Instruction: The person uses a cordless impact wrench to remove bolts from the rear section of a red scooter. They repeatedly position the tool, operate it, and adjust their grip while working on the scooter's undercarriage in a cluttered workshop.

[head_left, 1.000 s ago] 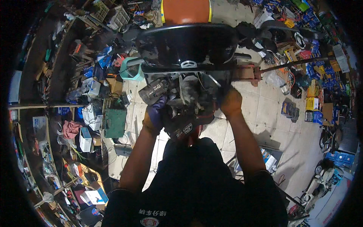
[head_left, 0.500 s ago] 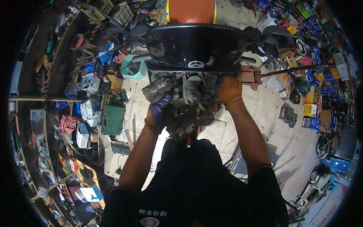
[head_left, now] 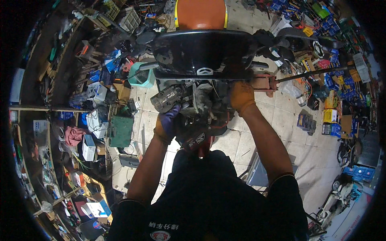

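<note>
My left hand [head_left: 168, 122], in an orange and purple glove, is closed at the dark grey housing of a cordless power tool [head_left: 167, 99]. A black and red battery pack [head_left: 195, 138] shows close to my body; the join between the two is hidden. In a matching orange glove, my right hand [head_left: 242, 97] is closed at the other side of the dusty front parts [head_left: 204, 98] of a scooter. Its fingertips disappear into shadow, so what they grip cannot be made out. A glossy black front panel [head_left: 203, 52] overhangs both hands.
Beyond the panel is an orange seat [head_left: 201, 14]. A teal bin [head_left: 141, 76] stands left of it, and a reddish jack [head_left: 265, 83] with a long bar lies right. Crowded shelves [head_left: 48, 140] line the left; boxed parts [head_left: 330, 116] are piled right on the tiled floor [head_left: 277, 124].
The view has shifted slightly, with the panel and seat now a little lower in the picture. Both hands keep about the same places at the scooter, and the tool stays at my left hand.
</note>
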`<state>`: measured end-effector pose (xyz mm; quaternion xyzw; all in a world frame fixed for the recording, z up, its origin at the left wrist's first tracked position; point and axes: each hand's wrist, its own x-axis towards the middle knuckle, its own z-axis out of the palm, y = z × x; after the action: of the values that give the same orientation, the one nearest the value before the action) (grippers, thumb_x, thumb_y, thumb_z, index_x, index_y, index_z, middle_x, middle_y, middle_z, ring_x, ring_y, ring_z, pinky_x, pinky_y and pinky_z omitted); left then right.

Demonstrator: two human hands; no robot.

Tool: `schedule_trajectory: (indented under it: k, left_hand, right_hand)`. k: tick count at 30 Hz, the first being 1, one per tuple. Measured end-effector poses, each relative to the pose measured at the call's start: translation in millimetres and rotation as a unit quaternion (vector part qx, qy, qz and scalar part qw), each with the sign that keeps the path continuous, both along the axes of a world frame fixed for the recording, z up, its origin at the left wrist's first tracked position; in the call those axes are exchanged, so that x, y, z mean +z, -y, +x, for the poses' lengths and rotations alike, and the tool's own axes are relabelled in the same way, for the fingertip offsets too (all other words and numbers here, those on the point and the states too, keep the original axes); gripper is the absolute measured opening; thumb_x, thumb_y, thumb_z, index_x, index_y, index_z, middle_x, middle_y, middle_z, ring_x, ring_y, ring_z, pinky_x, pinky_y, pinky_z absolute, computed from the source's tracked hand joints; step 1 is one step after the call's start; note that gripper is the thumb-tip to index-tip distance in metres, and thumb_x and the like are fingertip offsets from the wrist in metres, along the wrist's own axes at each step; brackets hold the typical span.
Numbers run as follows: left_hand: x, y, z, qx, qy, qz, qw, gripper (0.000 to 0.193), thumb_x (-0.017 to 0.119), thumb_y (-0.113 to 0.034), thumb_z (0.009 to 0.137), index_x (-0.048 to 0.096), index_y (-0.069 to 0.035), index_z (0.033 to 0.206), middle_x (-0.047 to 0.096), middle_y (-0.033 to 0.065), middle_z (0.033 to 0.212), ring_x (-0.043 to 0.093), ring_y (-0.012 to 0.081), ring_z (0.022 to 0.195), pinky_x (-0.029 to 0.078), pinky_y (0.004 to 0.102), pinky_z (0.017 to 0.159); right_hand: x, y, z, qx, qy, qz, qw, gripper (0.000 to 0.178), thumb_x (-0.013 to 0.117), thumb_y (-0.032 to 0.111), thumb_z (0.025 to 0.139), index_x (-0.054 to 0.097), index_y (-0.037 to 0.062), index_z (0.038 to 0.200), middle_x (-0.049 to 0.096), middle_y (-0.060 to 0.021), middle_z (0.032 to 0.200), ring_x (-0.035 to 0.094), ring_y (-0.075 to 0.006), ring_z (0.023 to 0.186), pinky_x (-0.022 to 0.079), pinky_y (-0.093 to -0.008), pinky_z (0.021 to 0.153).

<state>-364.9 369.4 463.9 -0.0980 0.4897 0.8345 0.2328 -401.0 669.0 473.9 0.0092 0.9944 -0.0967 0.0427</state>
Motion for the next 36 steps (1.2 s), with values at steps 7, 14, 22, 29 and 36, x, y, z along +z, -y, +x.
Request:
schedule_trajectory:
  k: [7, 14, 22, 29, 36]
  left_hand:
    - [14, -1, 3, 0.008, 0.073, 0.004, 0.997, 0.029, 0.05, -0.014, 0.102, 0.059, -0.002, 0.127, 0.067, 0.0092, 0.116, 0.065, 0.0201, 0.101, 0.052, 0.0341, 0.089]
    - [-6, 1, 1, 0.003, 0.027, 0.043, 0.999, 0.031, 0.051, -0.019, 0.103, 0.058, -0.005, 0.129, 0.066, 0.0088, 0.118, 0.065, 0.0205, 0.102, 0.054, 0.0358, 0.085]
    - [14, -14, 2, 0.051, -0.019, -0.042, 0.998, 0.026, 0.056, -0.034, 0.1, 0.063, -0.01, 0.106, 0.06, 0.005, 0.076, 0.058, 0.0171, 0.063, 0.046, 0.0316, 0.055]
    - [16, -14, 1, 0.024, -0.099, -0.146, 0.984, 0.027, 0.054, -0.033, 0.101, 0.066, -0.01, 0.099, 0.06, 0.0047, 0.067, 0.056, 0.0166, 0.055, 0.043, 0.0313, 0.049]
    - [13, 1, -4, -0.07, -0.233, -0.299, 0.923, 0.025, 0.055, -0.025, 0.102, 0.062, -0.007, 0.118, 0.064, 0.0083, 0.102, 0.062, 0.0206, 0.087, 0.05, 0.0357, 0.074]
  right_hand:
    - [-26, 17, 25, 0.015, -0.109, -0.032, 0.993, 0.021, 0.063, 0.022, 0.083, 0.071, 0.0047, 0.092, 0.069, -0.0186, 0.097, 0.067, -0.036, 0.093, 0.053, -0.0449, 0.08]
    - [3, 18, 14, -0.005, 0.015, 0.007, 1.0, 0.023, 0.063, 0.024, 0.083, 0.07, 0.0035, 0.092, 0.069, -0.019, 0.096, 0.067, -0.0368, 0.095, 0.052, -0.0465, 0.081]
    - [5, 15, 11, -0.018, 0.002, -0.033, 0.999, 0.023, 0.063, 0.02, 0.081, 0.07, 0.0013, 0.091, 0.07, -0.0211, 0.094, 0.068, -0.0382, 0.089, 0.053, -0.0447, 0.082]
    - [11, 16, 12, 0.017, -0.037, 0.018, 0.999, 0.022, 0.063, 0.021, 0.08, 0.07, 0.0024, 0.09, 0.069, -0.0217, 0.092, 0.068, -0.0372, 0.086, 0.053, -0.0447, 0.078]
    - [-28, 10, 17, 0.044, -0.096, -0.009, 0.994, 0.02, 0.063, 0.018, 0.079, 0.069, 0.0021, 0.089, 0.069, -0.0224, 0.093, 0.068, -0.0371, 0.088, 0.053, -0.0449, 0.078]
